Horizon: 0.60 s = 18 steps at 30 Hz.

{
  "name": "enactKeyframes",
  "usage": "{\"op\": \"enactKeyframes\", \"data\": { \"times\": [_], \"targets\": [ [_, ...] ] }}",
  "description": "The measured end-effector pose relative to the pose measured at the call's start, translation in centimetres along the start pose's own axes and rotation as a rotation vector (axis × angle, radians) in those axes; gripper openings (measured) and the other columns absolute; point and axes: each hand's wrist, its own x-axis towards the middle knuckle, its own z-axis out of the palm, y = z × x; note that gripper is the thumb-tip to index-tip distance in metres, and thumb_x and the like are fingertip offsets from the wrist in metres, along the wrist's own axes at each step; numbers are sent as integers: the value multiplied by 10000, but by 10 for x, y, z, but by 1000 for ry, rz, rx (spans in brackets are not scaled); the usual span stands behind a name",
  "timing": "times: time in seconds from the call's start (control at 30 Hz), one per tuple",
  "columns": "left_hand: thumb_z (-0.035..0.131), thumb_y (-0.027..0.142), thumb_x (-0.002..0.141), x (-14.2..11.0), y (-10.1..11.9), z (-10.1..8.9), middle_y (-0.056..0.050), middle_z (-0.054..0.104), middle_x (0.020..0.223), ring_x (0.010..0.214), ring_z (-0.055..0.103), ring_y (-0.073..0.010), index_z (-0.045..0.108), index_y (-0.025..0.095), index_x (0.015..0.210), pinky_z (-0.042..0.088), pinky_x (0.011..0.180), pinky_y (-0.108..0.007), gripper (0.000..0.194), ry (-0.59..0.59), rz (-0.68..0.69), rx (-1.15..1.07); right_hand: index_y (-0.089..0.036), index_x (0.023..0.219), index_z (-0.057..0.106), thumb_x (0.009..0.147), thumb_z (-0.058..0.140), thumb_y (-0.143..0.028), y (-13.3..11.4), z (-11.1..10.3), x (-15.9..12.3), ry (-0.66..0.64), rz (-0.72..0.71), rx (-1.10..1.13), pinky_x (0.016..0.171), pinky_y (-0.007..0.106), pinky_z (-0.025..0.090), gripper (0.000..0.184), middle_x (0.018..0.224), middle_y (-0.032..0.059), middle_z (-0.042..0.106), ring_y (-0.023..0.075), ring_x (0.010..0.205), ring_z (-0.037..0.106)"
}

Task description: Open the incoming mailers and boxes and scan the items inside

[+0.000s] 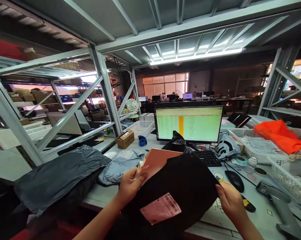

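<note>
Black plastic mailer bag (180,186) with pink label (161,208) is gripped between both hands, keeping it open. Left hand (130,185) pinches its edge and a brown flat card (157,161); right hand (229,200) clasps the other side.

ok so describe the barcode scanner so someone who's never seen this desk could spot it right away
Start at the lit green monitor and drop to the black mouse on its right. Just right of that, near the white baskets, lies the barcode scanner: the only grey, pistol-shaped thing on the desk, untouched by either hand.

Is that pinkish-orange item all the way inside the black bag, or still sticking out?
Partly out. The pinkish-orange item pokes from the mouth of the black bag; the left hand pinches it there, and the right hand holds the bag's edge.
</note>
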Motion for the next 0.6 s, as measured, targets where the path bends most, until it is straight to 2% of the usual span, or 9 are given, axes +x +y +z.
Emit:
{"op": "enactKeyframes", "data": {
  "times": [0.1,0.23,0.33,0.43,0.53,0.6],
  "targets": [
    [703,550,792,-1,-23,-1,8,605,614,547,497,-131,733,147,952,400,517,-239,434,79,-40,-62,-265,653,450,989,483,-286,5,-6,-31,-28,-16,-46,581,385,417,339,560,-18,419,196,518,440],
    [730,586,755,1,-37,-5,1,644,643,502,496,-121,737,143,1086,388,464,-228,553,195,-99,-166,-313,651,488,949,526,-350,3,-6,-74,-54,93,-77,485,435,428,303,556,25,503,261,478,522],
    [731,595,743,1,-38,-7,-4,654,640,481,493,-119,741,140,1067,383,443,-227,559,242,-122,-206,-339,661,544,927,556,-381,-1,-7,-95,-66,147,-76,441,464,445,270,570,55,545,299,477,571],
    [746,547,734,-1,-36,-8,-55,730,785,631,611,-165,754,150,956,475,542,-245,454,278,-101,-171,-329,643,558,932,545,-374,-4,-5,-109,-108,160,-88,444,476,487,292,562,55,549,301,479,591],
    [738,511,744,-2,-34,-7,-52,732,772,685,629,-182,746,166,869,493,580,-253,367,294,-73,-110,-327,783,670,950,523,-392,-5,-2,-115,-206,187,-73,546,489,573,232,735,86,681,331,661,694],
    [714,517,766,-2,-32,-3,-35,707,721,681,615,-178,719,178,797,489,591,-255,341,282,-44,-89,-317,1079,699,952,539,-436,-9,-5,-104,-223,262,-72,774,557,602,237,1062,123,727,379,972,705]
  ]
}}
